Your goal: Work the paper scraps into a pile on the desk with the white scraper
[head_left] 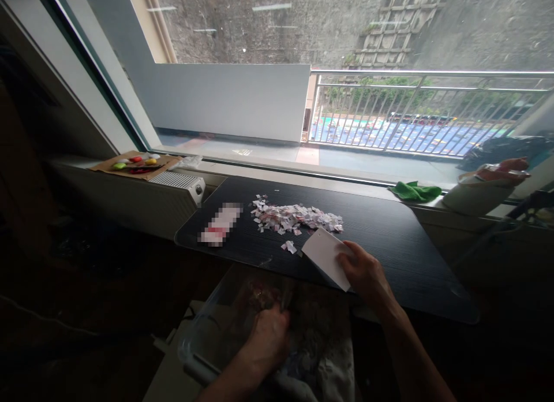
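A white card is in my right hand, its fingers closed on the card's right side. The card is tilted over the front edge of the dark table. Beyond it lies a long pile of small paper scraps, with a few loose scraps beside the card. Below the table edge, my left hand is closed over a clear plastic container. What its fingers hold is dark and hard to make out.
A blurred-out red and white item lies at the table's left. On the sill, a cardboard piece bears colourful items, and a green cloth lies near a pale bag. A white heater stands left of the table.
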A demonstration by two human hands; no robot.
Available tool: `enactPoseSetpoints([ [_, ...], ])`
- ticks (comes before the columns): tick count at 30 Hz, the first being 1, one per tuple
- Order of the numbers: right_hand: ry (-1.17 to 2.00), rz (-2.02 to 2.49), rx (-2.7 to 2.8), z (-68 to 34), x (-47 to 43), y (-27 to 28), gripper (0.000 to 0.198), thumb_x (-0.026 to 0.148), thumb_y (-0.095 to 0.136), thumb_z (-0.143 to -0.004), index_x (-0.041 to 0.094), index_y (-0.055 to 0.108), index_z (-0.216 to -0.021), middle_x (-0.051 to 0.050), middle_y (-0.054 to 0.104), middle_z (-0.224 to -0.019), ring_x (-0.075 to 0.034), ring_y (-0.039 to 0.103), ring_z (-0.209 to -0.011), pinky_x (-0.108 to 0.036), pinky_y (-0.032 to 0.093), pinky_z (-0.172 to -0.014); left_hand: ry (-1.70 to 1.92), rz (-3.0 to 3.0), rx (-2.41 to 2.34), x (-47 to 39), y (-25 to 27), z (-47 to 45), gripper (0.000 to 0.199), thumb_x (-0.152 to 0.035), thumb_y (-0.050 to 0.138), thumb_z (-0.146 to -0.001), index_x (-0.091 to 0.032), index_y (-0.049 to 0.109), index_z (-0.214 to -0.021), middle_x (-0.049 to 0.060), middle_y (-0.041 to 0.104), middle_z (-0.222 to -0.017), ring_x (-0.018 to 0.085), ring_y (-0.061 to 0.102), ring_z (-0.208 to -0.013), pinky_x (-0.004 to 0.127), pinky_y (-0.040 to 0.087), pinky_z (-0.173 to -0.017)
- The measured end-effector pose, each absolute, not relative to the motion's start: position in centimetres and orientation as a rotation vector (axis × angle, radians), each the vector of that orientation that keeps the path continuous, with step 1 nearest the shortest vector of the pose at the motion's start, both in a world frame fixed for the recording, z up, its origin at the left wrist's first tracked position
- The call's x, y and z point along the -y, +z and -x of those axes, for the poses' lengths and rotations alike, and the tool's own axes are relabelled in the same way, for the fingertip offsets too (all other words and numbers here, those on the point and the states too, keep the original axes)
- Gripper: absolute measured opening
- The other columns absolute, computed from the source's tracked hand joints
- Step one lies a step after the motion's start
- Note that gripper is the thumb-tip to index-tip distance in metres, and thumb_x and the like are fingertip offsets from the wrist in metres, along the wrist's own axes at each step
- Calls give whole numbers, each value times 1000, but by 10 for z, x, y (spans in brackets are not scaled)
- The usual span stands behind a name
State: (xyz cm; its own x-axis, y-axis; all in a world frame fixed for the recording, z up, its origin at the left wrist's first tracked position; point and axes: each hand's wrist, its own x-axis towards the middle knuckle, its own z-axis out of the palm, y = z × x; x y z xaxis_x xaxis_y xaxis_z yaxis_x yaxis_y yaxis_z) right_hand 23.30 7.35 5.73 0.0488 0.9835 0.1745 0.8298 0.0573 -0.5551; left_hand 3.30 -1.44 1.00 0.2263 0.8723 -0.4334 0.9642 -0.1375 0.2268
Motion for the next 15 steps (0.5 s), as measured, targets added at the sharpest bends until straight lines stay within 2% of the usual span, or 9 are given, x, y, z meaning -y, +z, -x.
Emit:
enactPoseSetpoints([
  [6, 614, 1749, 1791, -212, -74, 46, 37, 32, 46, -75, 18, 64, -105, -6, 71, -88, -21, 65, -80, -30, 49, -68, -209, -2065, -1658, 15, 1, -32, 30, -10, 45, -70, -13, 64, -94, 16, 61, -95, 26, 64, -83, 37, 51, -73],
  [11, 863, 1583, 1833, -185, -71, 41, 35, 32, 48, -73, 17, 65, -100, -6, 70, -85, -20, 64, -76, -29, 49, -66, -251, -2036, -1632, 13, 6, -31, 32, -12, 44, -72, -13, 62, -99, 16, 60, -101, 26, 63, -86, 39, 50, -77],
  [15, 890, 1532, 1804, -181, -70, 40, 36, 33, 48, -74, 17, 64, -101, -6, 69, -86, -20, 63, -77, -30, 49, -68, -236, -2054, -1624, 12, 6, -32, 32, -14, 42, -74, -12, 61, -100, 18, 61, -99, 28, 63, -87, 41, 50, -77],
])
